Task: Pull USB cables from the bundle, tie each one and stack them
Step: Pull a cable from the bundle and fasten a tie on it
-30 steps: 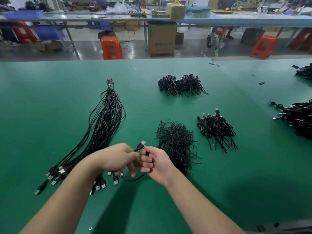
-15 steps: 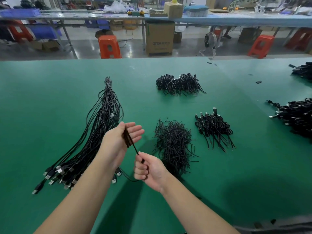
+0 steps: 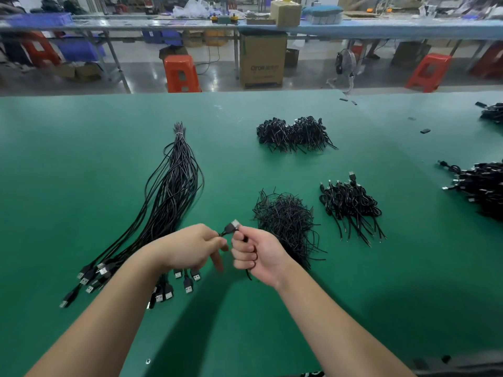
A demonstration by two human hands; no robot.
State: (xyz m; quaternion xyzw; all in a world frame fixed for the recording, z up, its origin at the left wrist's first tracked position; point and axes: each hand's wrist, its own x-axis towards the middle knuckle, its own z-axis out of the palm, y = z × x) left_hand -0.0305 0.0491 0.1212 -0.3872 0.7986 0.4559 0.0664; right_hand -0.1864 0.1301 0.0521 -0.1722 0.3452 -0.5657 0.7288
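Both hands, left hand [image 3: 194,248] and right hand [image 3: 255,254], grip one USB cable [image 3: 231,227], mostly hidden.

Bare forearms, no sleeves, no jewellery

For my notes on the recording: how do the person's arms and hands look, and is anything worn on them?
Both forearms are bare as far as the frame shows; no sleeves reach into view. The left hand and the right hand wear no gloves, and I see no ring, watch or wristband. At the bottom edge a dark garment with white markings shows.
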